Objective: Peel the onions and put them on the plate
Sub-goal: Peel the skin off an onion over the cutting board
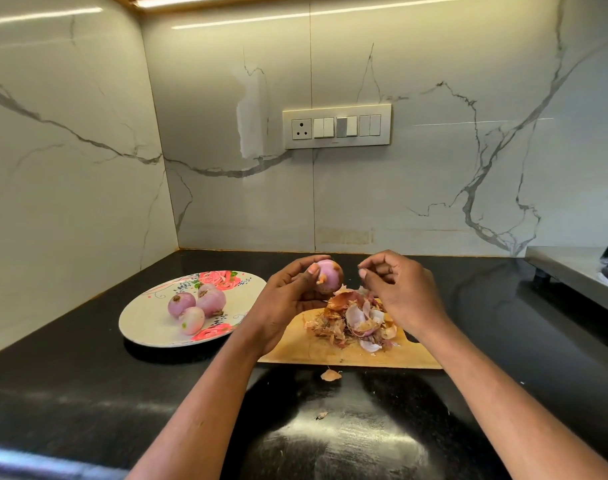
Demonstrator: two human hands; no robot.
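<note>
Onion in hand sits nearly bare, pink and glossy, gripped in the curled fingers of the left hand above the far end of the board. A scrap of dry skin clings near the thumb, with a brownish patch on the upper right side. The right hand hovers just beside it, fingers loosely curled toward the thumb; whether it pinches a sliver of skin I cannot tell. To finish well, I would turn the onion in the left hand, nip the last scrap at its edge and pull toward the root, letting it drop on the peels heaped on the board. Left of the board, the floral plate holds four peeled onions, with room for this one. One stray peel lies on the black counter in front of the board. No brand, label or readable writing shows anywhere, including on the switch panel.
</note>
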